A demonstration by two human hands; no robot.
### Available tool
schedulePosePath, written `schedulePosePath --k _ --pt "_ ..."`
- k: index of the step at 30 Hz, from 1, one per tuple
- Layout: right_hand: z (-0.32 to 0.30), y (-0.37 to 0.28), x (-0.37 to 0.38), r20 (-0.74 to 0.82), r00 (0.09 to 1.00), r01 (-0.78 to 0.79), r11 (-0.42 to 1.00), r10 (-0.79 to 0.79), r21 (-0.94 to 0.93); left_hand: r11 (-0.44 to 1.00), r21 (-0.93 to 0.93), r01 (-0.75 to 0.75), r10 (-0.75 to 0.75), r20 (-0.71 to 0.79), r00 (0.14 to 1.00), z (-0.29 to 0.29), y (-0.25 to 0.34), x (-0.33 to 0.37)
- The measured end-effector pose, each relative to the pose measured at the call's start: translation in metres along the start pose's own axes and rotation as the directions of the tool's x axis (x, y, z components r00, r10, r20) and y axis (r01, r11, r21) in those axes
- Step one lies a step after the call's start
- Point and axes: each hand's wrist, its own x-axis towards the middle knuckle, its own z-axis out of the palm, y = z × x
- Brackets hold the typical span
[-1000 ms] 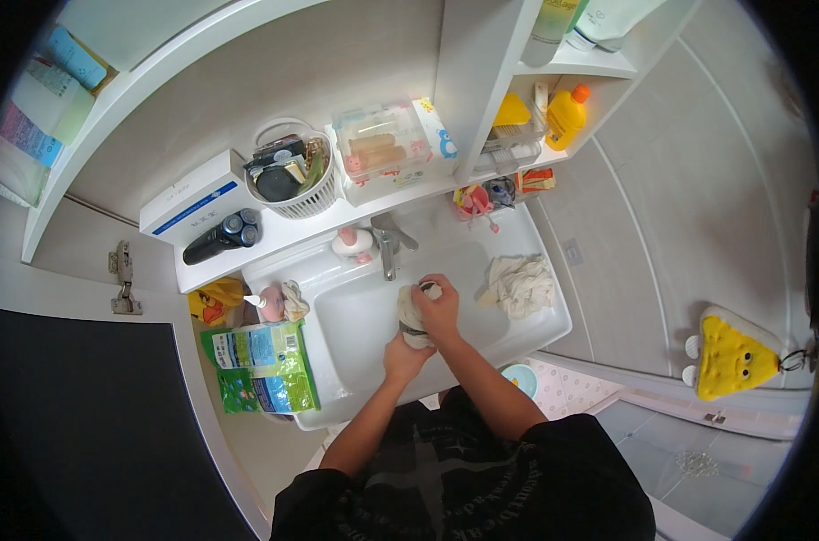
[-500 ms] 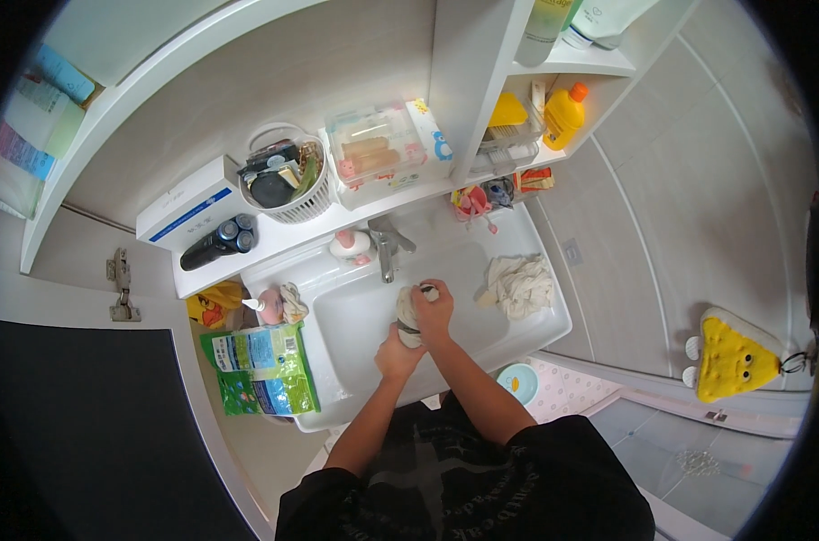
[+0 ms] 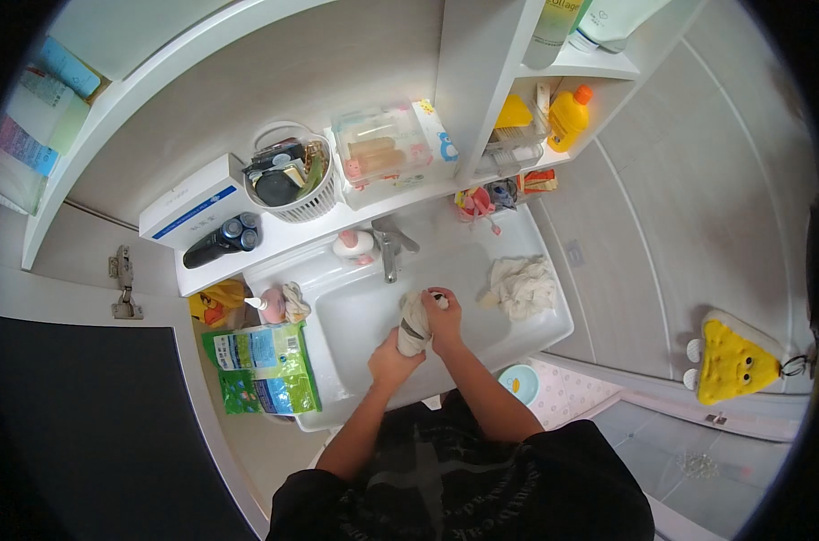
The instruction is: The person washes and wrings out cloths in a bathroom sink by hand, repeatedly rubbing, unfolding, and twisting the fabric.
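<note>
Over the white sink (image 3: 342, 338), my two hands grip a cream cloth (image 3: 413, 329) with dark patches. The bunched cloth hides its own shape. My left hand (image 3: 394, 362) is closed round the lower end, nearest my body. On its upper right part, the fingers of my right hand (image 3: 443, 323) are curled in, and a dark bit shows beside them. The chrome faucet (image 3: 388, 254) stands just beyond the cloth. Another crumpled white cloth (image 3: 523, 288) lies at the sink's right side.
A pink-and-white soap bottle (image 3: 352, 245) stands left of the faucet. A green packet (image 3: 263, 368) and a pump bottle (image 3: 269, 305) sit along the left. The shelf behind bears a basket (image 3: 306, 203), a black shaver (image 3: 220, 242) and boxes. An open cabinet door (image 3: 85, 406) stands left.
The cloth has turned more upright and shows more of its length between my hands. My right hand has shifted slightly right and toward my body; my left hand still grips the lower end.
</note>
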Motion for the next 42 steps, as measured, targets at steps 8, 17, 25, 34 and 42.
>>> schedulePosePath --k 8,17,25,34,42 --pt "-0.050 -0.036 0.027 0.699 0.715 0.053 0.998 -0.017 -0.030 0.770 -0.638 -0.022 0.364 0.411 0.836 -0.032 -0.044 0.008" --pt "-0.023 -0.033 0.018 0.674 0.733 0.538 0.688 -0.095 -0.487 0.904 -0.408 -0.130 0.269 0.304 0.914 -0.048 -0.023 -0.003" --pt "-0.030 -0.013 0.027 0.616 0.787 0.391 0.803 -0.038 -0.450 0.927 -0.363 -0.094 0.201 0.272 0.941 -0.034 -0.022 -0.005" --pt "-0.135 -0.047 0.057 0.226 0.692 0.425 0.134 -0.685 -0.895 0.595 -0.771 0.226 0.181 0.402 0.897 -0.009 -0.021 0.001" --pt "-0.181 -0.054 0.092 0.117 0.870 0.223 0.171 -0.479 -0.960 0.462 -0.834 0.302 0.154 0.411 0.899 0.001 0.018 0.012"
